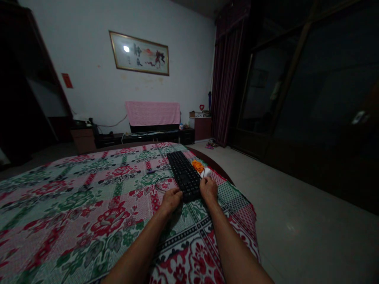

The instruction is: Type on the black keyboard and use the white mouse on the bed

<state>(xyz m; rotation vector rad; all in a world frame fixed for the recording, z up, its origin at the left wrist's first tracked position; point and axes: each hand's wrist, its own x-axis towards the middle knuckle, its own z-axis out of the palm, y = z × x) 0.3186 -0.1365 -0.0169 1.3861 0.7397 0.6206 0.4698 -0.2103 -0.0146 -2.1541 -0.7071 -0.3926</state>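
A black keyboard (185,173) lies lengthwise on a bed covered with a floral red, green and white blanket (89,205). My left hand (171,200) grips the keyboard's near left corner with fingers curled. My right hand (209,189) is closed on the near right corner. A white object (205,172) and an orange object (197,166) lie just beyond my right hand, beside the keyboard. A thin dark cable (158,182) loops on the blanket left of the keyboard.
The bed's right edge drops to a pale tiled floor (290,213). A low TV stand with a pink cloth (152,113) stands at the far wall under a framed picture (139,53). Dark curtains and glass doors fill the right side.
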